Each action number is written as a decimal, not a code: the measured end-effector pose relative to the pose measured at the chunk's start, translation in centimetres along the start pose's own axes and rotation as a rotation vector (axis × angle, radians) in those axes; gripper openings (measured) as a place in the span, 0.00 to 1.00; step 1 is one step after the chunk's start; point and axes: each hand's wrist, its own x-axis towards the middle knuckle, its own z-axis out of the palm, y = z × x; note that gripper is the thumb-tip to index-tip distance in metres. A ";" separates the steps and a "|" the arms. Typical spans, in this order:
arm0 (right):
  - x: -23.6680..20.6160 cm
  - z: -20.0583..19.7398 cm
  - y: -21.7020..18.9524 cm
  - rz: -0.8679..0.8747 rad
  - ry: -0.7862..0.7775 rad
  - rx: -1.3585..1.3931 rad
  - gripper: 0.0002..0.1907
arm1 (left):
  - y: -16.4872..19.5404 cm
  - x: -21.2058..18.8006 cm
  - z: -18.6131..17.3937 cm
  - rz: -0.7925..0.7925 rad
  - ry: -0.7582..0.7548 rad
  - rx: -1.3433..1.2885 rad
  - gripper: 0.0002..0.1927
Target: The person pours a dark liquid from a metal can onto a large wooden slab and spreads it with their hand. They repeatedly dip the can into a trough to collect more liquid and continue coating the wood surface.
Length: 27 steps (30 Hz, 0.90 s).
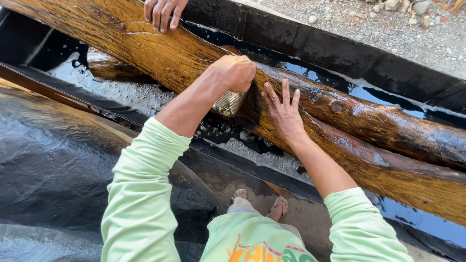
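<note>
My left hand [235, 73] is closed around a brush whose metal ferrule [228, 103] shows below the fist, pressed against the side of a big wet brown log [160, 53]. My right hand [284, 114] lies flat on the same log just right of the brush, fingers spread. The log runs diagonally from the upper left to the lower right and shines with dark liquid. Another person's hand [162, 12] rests on the log at the top edge.
A second wet log [388, 121] lies behind the first, both inside a long black trough [310, 43] holding dark liquid [359, 90]. Black plastic sheeting [53, 165] covers the left side. Gravel ground [388, 29] lies beyond. My sandalled feet [257, 204] stand below.
</note>
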 end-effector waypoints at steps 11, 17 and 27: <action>-8.4 3.5 1.6 -0.016 0.008 -0.118 0.39 | 8.2 0.8 0.6 0.062 -0.006 0.018 0.12; -12.4 5.6 2.6 -0.014 0.020 -0.154 0.37 | 12.9 2.4 1.4 0.112 -0.024 0.030 0.12; -20.2 7.4 5.4 -0.005 -0.089 -0.065 0.37 | 21.8 4.5 2.8 0.189 -0.088 0.089 0.12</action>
